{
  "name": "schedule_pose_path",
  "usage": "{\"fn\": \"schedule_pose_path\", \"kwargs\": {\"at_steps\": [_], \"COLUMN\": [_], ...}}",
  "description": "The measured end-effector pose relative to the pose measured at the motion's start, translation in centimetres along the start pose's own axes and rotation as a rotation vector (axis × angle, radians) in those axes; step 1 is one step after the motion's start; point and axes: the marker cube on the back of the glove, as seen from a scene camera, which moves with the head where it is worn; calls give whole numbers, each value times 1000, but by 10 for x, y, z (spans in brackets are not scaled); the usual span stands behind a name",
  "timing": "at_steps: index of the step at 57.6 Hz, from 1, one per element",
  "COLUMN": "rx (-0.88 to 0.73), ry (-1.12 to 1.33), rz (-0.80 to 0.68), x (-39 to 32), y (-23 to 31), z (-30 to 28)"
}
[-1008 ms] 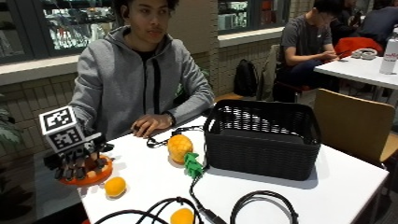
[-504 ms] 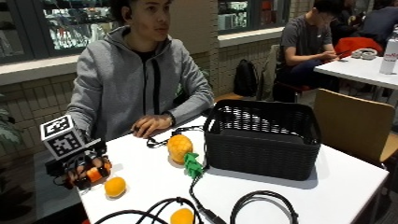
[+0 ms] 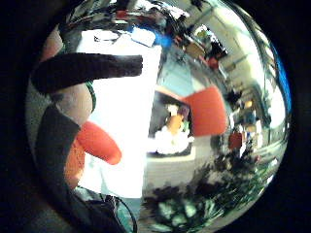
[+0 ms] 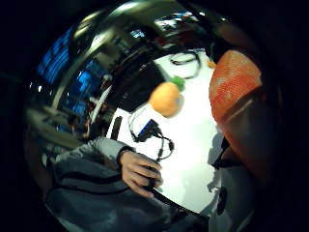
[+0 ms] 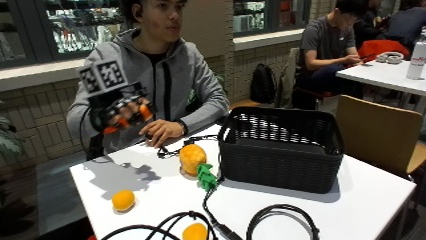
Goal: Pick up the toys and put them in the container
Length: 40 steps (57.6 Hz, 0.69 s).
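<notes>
My gloved right hand [image 5: 124, 113] is raised above the table's left part, with its fingers curled round an orange toy [image 5: 142, 108]. The toy [image 4: 234, 85] lies close against the palm, and its red-orange end [image 3: 98, 141] sticks out below a black finger [image 3: 85, 70]. The black basket [image 5: 282, 150] stands on the table to the right, apart from the hand. A toy pineapple [image 5: 192, 157] lies beside the basket's left wall. Two small orange toys [image 5: 123, 200] [image 5: 194, 232] rest near the front edge.
The person's bare left hand [image 5: 162, 132] rests on the white table [image 5: 373, 195] by a black cable [image 5: 190, 141]. More black cables [image 5: 279, 220] loop along the front edge. A wooden chair [image 5: 379, 130] stands behind the basket.
My hand has risen from the table's left edge, carrying the orange toy up and a little to the right. The other toys and the basket have stayed put.
</notes>
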Motion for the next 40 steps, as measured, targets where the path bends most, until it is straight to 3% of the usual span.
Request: {"fn": "schedule_pose_path", "kwargs": {"at_steps": [8, 17, 23, 29, 40], "rx": [27, -107, -195, -159, -199], "ry": [16, -69, -159, 133, 124], "rz": [-385, -589, -451, -573, -495], "x": [-63, -126, -172, -204, -246], "y": [-95, -199, -250, -275, -291], "z": [-29, -6, 25, 70, 88]}}
